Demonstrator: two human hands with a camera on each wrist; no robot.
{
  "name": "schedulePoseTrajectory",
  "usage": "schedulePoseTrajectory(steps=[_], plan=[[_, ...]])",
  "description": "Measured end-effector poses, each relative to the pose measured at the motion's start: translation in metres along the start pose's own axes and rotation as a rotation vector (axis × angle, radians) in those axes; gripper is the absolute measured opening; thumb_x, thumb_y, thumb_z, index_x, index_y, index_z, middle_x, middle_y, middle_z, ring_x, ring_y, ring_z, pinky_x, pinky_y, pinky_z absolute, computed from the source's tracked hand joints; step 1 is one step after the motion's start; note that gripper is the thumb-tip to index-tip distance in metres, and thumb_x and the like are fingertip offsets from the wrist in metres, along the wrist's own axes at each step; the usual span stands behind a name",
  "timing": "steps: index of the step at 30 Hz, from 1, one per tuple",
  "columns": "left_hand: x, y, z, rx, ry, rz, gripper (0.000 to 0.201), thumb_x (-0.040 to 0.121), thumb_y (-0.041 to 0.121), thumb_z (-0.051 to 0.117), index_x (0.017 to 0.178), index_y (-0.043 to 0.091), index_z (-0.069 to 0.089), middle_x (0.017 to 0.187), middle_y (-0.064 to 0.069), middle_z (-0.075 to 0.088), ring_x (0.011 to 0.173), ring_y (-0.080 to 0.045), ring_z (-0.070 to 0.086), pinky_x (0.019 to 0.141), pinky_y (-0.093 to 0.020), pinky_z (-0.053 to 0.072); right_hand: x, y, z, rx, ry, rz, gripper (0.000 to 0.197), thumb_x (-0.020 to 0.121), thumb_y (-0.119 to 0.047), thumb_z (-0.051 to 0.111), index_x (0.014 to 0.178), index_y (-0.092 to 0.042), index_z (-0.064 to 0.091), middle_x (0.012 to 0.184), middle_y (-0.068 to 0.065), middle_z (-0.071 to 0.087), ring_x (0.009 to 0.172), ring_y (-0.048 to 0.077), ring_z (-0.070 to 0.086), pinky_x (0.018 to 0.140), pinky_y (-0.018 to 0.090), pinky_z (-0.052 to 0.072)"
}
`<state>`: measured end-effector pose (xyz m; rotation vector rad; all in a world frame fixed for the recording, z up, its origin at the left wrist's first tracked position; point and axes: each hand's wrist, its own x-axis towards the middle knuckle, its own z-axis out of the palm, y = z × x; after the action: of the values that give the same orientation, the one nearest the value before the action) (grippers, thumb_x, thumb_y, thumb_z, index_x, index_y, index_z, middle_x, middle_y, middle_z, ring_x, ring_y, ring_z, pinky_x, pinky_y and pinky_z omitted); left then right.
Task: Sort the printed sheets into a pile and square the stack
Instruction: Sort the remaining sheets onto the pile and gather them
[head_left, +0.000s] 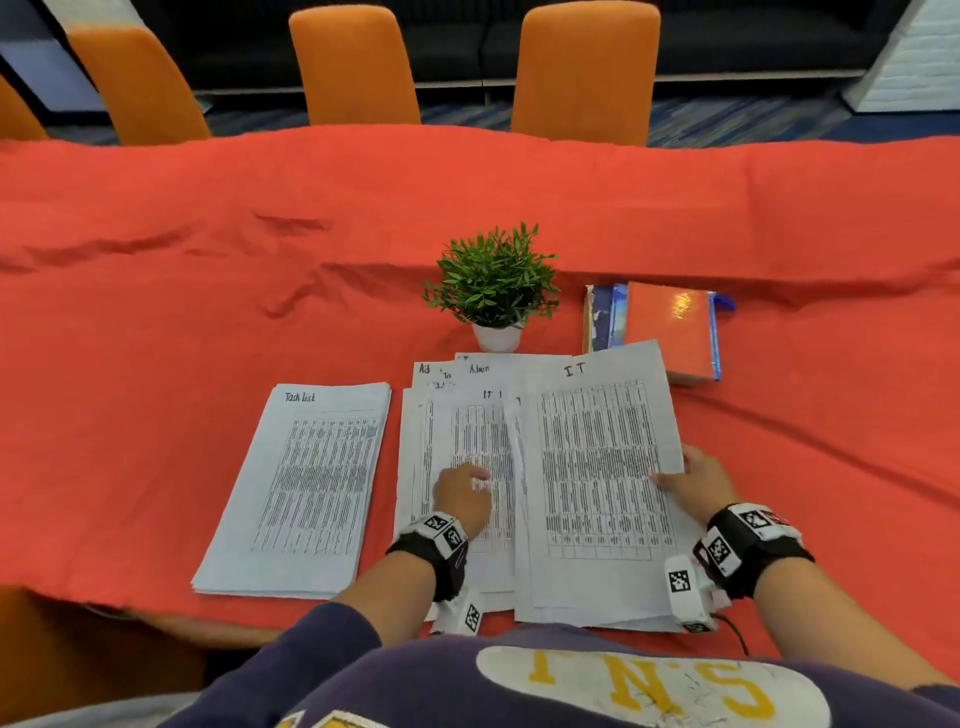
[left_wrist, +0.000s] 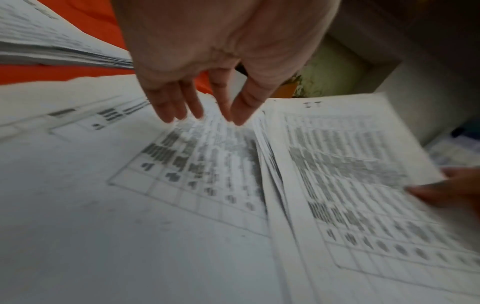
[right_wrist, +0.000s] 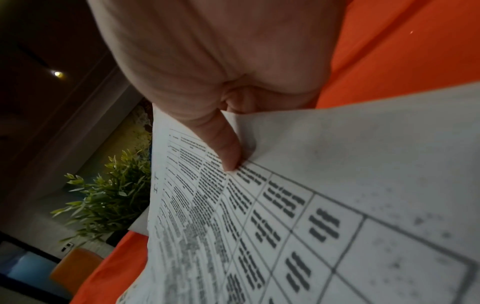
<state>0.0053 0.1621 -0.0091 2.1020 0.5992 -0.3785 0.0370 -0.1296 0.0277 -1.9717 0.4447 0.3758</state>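
Observation:
A squared pile headed "Task List" (head_left: 306, 488) lies at the left on the red cloth. In the middle a loose heap of printed sheets (head_left: 457, 441) headed "Admin" and "IT" lies fanned. My left hand (head_left: 465, 493) rests on that heap with straight fingers (left_wrist: 168, 111) touching the paper. At the right is a bundle of "IT" sheets (head_left: 597, 467) (left_wrist: 350, 164) (right_wrist: 285, 205). My right hand (head_left: 691, 480) pinches its right edge, with the thumb (right_wrist: 223, 148) on top and the fingers underneath, hidden. The bundle's right edge is lifted off the cloth.
A small potted plant (head_left: 493, 286) stands just behind the sheets. A stack of books (head_left: 660, 327) with a red one on top lies behind the right bundle. Orange chairs (head_left: 353, 62) line the table's far side. The red cloth (head_left: 208, 260) is wrinkled.

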Motion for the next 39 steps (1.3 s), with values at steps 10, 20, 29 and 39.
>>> schedulePoseTrajectory(steps=[10, 20, 29, 39], plan=[[0.016, -0.023, -0.016, -0.007, 0.141, -0.136, 0.051, 0.088, 0.006, 0.059, 0.132, 0.006, 0.035, 0.131, -0.018, 0.049, 0.109, -0.033, 0.057, 0.085, -0.032, 0.048, 0.003, 0.027, -0.008, 0.000, 0.101, 0.019, 0.031, 0.084, 0.002, 0.064, 0.115, -0.003, 0.063, 0.109, 0.016, 0.068, 0.087, 0.022, 0.061, 0.078, 0.028, 0.043], [0.010, -0.008, -0.007, 0.179, 0.205, 0.153, 0.010, 0.085, 0.026, 0.063, 0.089, 0.018, 0.062, 0.107, -0.002, 0.049, 0.089, -0.019, 0.056, 0.078, -0.037, 0.056, 0.006, 0.026, -0.006, 0.005, 0.083, 0.034, 0.033, 0.085, 0.000, 0.063, 0.119, -0.002, 0.060, 0.104, 0.012, 0.066, 0.089, 0.024, 0.061, 0.077, 0.030, 0.045], [0.021, -0.020, -0.015, 0.188, 0.173, -0.055, 0.019, 0.081, 0.013, 0.065, 0.069, 0.014, 0.050, 0.122, -0.017, 0.050, 0.088, -0.024, 0.054, 0.069, -0.022, 0.046, 0.008, 0.026, -0.005, 0.017, 0.075, 0.043, 0.033, 0.085, 0.000, 0.063, 0.117, -0.005, 0.062, 0.105, 0.011, 0.068, 0.091, 0.025, 0.063, 0.079, 0.031, 0.046], [0.015, -0.003, -0.013, 0.253, 0.079, 0.067, 0.045, 0.095, 0.018, 0.053, 0.135, 0.000, 0.044, 0.140, -0.014, 0.044, 0.128, -0.028, 0.046, 0.105, -0.032, 0.037, 0.009, 0.030, -0.005, 0.020, 0.071, 0.017, 0.029, 0.082, 0.002, 0.065, 0.108, -0.010, 0.064, 0.109, 0.015, 0.069, 0.096, 0.028, 0.064, 0.089, 0.040, 0.050]])
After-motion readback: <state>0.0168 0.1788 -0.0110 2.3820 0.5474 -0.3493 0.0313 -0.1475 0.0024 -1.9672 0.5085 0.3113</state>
